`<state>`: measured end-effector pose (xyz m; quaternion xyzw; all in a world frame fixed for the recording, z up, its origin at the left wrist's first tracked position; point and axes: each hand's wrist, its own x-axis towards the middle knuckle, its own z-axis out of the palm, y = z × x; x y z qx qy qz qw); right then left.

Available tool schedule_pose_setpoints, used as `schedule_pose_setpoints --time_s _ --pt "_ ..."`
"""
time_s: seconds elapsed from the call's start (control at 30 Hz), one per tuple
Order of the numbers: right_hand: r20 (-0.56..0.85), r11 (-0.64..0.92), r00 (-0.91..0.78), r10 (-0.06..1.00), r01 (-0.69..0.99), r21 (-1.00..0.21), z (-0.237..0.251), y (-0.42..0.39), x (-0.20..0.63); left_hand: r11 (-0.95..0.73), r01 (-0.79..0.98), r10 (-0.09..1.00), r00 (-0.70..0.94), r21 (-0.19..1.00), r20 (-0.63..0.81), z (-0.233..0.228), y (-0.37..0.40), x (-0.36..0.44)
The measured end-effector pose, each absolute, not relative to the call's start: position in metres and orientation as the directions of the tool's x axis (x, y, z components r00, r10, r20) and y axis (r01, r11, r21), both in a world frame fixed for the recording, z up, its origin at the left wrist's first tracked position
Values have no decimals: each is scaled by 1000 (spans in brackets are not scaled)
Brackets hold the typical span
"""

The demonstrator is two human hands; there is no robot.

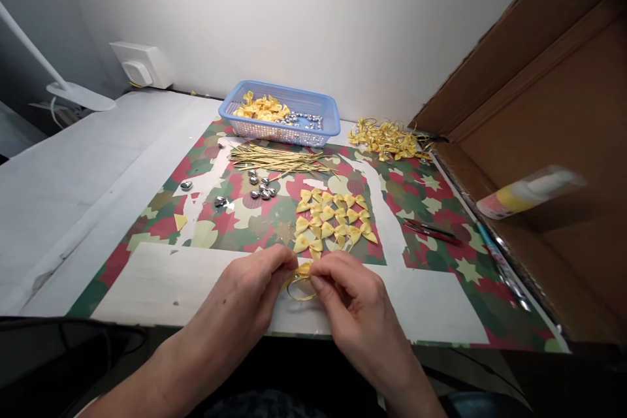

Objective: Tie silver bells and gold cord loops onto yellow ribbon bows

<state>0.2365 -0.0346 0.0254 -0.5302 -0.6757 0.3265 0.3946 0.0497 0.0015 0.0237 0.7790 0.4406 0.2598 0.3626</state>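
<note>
Near the front edge of the table, my left hand (252,284) and my right hand (350,294) pinch a yellow ribbon bow (304,269) between them. From it hangs a loop of thin gold tie (301,298), which my right fingertips also touch. The middle of the bow is partly hidden by my fingers. Just beyond my hands, several yellow bows (334,214) lie in rows on the patterned sheet. Silver bells or beads (264,192) sit in a small cluster farther left, and a bundle of gold ties (279,159) lies behind them.
A blue basket (333,119) at the back holds yellow bows and silver beads. To its right is a heap of tied bows (386,139). Red-handled snips (431,230) lie at right, by a cardboard box (548,98) with a bottle (526,194). A lamp (81,95) stands left.
</note>
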Motion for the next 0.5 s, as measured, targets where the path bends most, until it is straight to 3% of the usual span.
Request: schedule_pose_setpoints --time_s 0.13,0.27,0.5 --pt "177 216 -127 976 457 -863 27 -35 237 -272 383 882 467 883 70 25 2 47" --pt "192 219 -106 976 465 -858 30 -38 234 -91 242 886 463 966 -33 28 1 45" --pt "252 242 -49 967 499 -832 35 -42 230 75 159 905 404 985 -134 35 -2 46"
